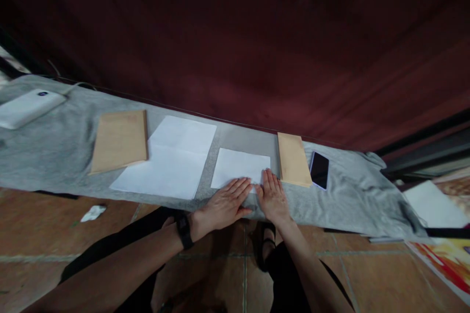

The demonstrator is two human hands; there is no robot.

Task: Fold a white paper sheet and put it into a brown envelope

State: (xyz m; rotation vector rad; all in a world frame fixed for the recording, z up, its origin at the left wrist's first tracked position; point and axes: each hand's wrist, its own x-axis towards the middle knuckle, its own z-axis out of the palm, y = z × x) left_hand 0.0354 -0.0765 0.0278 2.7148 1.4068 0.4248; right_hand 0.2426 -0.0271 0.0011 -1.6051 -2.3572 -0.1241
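A small white sheet of paper [240,165], perhaps folded, lies on the grey cloth in front of me. My left hand [230,200] rests flat over its near edge, fingers stretched out. At the sheet's near right corner, my right hand [273,198] also lies flat with its fingers extended. Both sets of fingertips point away from me and sit close together. To the left are larger white sheets [169,171] with a crease across them, partly under a stack of brown envelopes [119,139]. Just right of my right hand lies a narrower brown envelope stack [293,159].
A phone [319,170] lies right of the narrow envelopes. At the far left sits a white device [31,107] with a cable. Grey cloth [352,190] covers the long narrow surface, backed by a dark red wall [235,49]. A crumpled tissue [93,213] is on the tiled floor.
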